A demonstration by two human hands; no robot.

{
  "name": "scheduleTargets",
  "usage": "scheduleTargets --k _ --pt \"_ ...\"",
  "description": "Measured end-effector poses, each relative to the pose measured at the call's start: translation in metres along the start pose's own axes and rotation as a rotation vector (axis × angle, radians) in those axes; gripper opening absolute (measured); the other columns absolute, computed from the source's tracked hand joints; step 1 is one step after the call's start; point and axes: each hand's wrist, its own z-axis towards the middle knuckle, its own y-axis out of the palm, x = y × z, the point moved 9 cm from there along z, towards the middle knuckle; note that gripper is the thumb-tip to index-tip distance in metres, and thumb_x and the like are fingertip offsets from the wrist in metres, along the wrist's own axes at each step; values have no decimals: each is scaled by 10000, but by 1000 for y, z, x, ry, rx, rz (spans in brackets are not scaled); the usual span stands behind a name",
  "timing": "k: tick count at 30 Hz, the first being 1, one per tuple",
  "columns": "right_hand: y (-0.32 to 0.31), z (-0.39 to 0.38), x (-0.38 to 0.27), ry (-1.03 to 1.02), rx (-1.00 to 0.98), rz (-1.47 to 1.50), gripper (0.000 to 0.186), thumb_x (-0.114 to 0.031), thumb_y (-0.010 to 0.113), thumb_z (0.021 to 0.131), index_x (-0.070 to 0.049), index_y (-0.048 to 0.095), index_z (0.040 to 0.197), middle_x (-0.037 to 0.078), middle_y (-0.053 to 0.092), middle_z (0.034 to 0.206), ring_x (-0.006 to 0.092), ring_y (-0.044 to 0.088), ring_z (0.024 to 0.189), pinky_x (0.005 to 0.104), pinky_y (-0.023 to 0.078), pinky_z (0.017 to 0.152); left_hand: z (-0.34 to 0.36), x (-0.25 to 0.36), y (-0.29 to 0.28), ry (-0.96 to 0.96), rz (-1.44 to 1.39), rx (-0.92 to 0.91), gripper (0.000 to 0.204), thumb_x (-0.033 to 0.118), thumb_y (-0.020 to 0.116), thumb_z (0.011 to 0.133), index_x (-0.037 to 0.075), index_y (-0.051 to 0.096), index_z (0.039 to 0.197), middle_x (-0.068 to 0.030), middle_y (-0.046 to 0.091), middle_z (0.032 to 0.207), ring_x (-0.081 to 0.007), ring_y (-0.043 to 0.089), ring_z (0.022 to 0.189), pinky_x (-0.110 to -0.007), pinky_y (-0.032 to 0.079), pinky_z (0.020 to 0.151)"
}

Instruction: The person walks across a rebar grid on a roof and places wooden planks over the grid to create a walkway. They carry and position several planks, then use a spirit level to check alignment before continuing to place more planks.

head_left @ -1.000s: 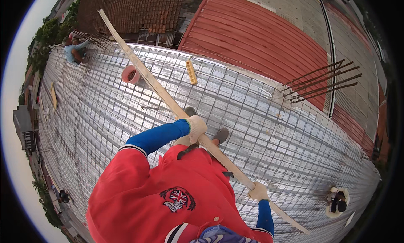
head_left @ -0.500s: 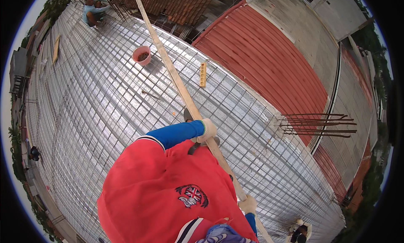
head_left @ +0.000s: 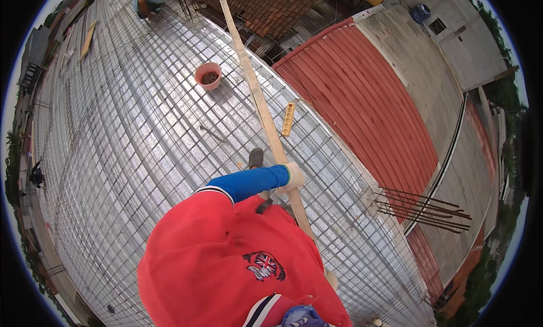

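A long wooden plank [head_left: 257,95] runs slantwise from the far edge of the view down past my right side. My left hand [head_left: 294,177], in a pale work glove below a blue sleeve, is closed round it. Farther down, my gloved right hand [head_left: 332,279] is at the plank, mostly hidden behind my red shirt [head_left: 215,253]; its fingers are not visible. One dark shoe [head_left: 256,157] shows just left of the plank, on steel mesh [head_left: 141,134] over shiny ribbed metal decking.
A pink bucket [head_left: 200,78] with small dark bits stands left of the plank. A yellow strip with round recesses [head_left: 288,119] lies to its right. Rusty bars [head_left: 424,209] jut out past the right edge, beside a red metal roof [head_left: 362,100]. Another person [head_left: 148,1] squats far left.
The view has shifted, so the bucket and yellow strip appear farther right. My shoe shows more clearly beside the plank. My right hand is more covered by my shirt; my left keeps its grip.
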Motion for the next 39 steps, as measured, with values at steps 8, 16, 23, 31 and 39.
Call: scheduleTargets --k 8,16,23,31,39 --pt "-4 20 -96 -60 13 -23 560 -537 761 853 -76 794 1171 268 791 1148 469 747 1149 553 590 979 -38 -122 -42 -30 51 35 472 192 1004 531 138 869 980 -87 833 1020 -289 820 985 -429 645 811" --pt "-55 10 -192 -53 42 -11 574 -520 765 850 -63 798 1195 274 791 1147 473 746 1148 552 591 976 -64 -193 -84 10 110 137 353 200 938 620 126 864 957 -87 822 946 -300 818 912 -436 638 750" --pt "-77 21 -223 -45 45 33 564 -527 773 853 -51 797 1154 269 795 1132 477 748 1135 547 592 967 -46 -228 -96 -20 65 113 369 231 965 609 120 871 949 -85 821 900 -313 816 872 -438 639 731" --pt "-108 62 -204 -83 81 13 554 -515 788 856 -29 788 1121 266 800 1094 480 764 1072 542 608 905 -31 -222 -144 -81 152 -10 275 202 882 779 130 868 1044 -95 832 1060 -292 817 1015 -420 630 841" --pt "-120 94 -194 -74 35 15 614 -571 814 825 -50 797 1150 255 805 1111 460 767 1109 552 604 940 19 -228 -132 -126 164 -10 256 218 890 791 141 884 1035 -82 840 1029 -290 820 994 -428 635 818"
